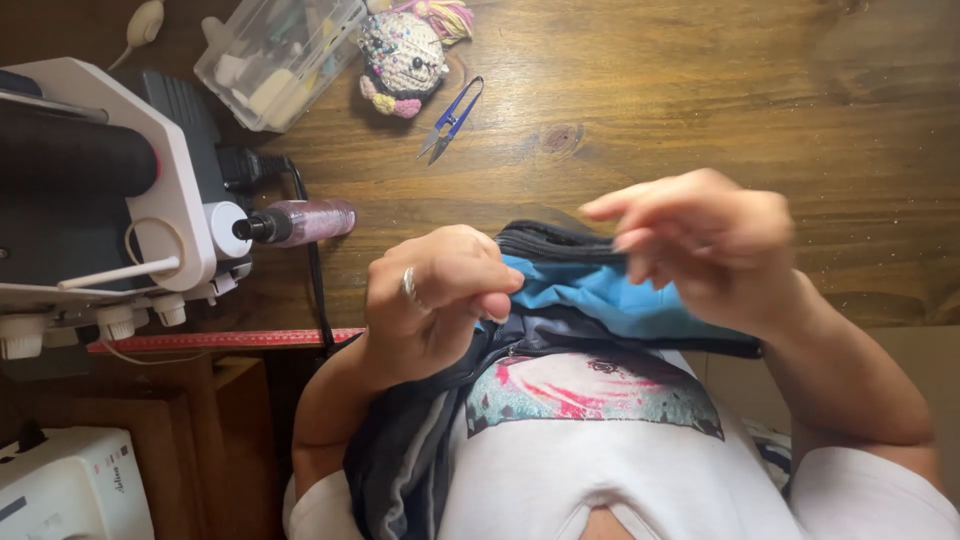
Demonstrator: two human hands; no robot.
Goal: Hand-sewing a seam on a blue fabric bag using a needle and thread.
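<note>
Wooden sewing table point(700, 90); left hand point(435, 300) and right hand point(705, 245) both pinch soft, floppy blue-black fabric point(600, 290) along its edge.

Packages and labels on the sewing table

A clear plastic storage box point(277, 58), rectangular and lidded, lies tilted at the upper left of the frame, with pale small items showing through its walls. Just below it, left of centre, a small bottle point(300, 222) lies on its side, pinkish and glittery with a black cap pointing left. At the lower left corner, a white machine point(70, 490) carries a small dark printed label point(108, 472) on its top face; a red measuring tape point(225, 340) with printed marks runs along the table edge.
</note>
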